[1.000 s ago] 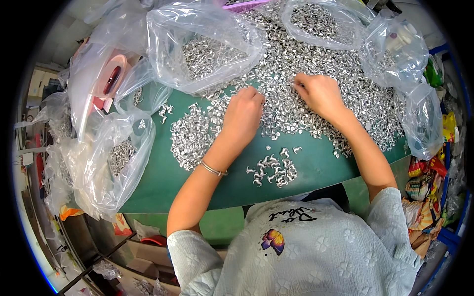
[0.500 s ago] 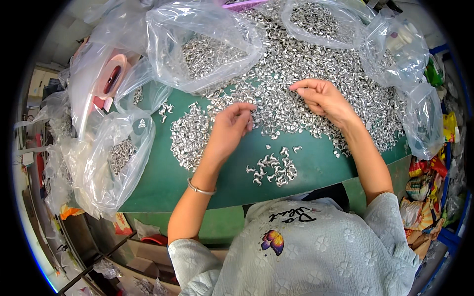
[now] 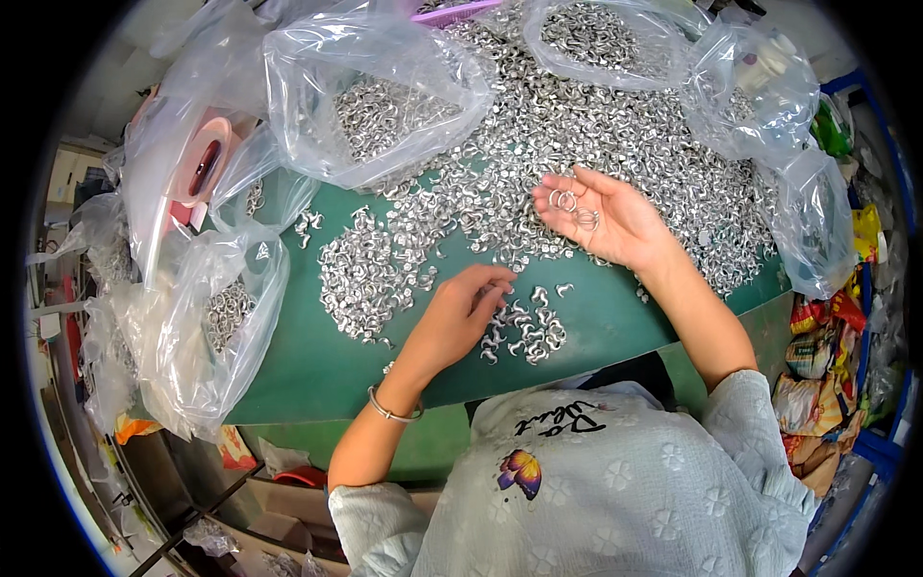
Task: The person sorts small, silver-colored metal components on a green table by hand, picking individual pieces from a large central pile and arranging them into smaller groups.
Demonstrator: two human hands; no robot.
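Observation:
My right hand (image 3: 611, 219) is turned palm up over the big heap, its fingers loosely extended. Several small curved silver metal pieces (image 3: 585, 218) lie across its palm and fingers. My left hand (image 3: 461, 313) is lower down, fingers bent and drawn together, beside a small group of curved metal pieces (image 3: 534, 337) on the green table (image 3: 615, 317). Whatever those fingers may hold is hidden. Behind both hands spreads the large heap of metal pieces (image 3: 625, 135). A middle-sized pile (image 3: 361, 279) sits left of my left hand.
Open clear plastic bags with metal pieces stand at the back left (image 3: 288, 77), back right (image 3: 538, 38) and left edge (image 3: 260, 327). A pink round holder (image 3: 216, 144) stands at the left. Coloured packages (image 3: 817, 394) fill a blue-framed rack at the right.
My left hand has come from the heap's edge down toward the small group. My right hand has turned from a pinch to palm up, showing pieces in it. The whole view has shifted slightly.

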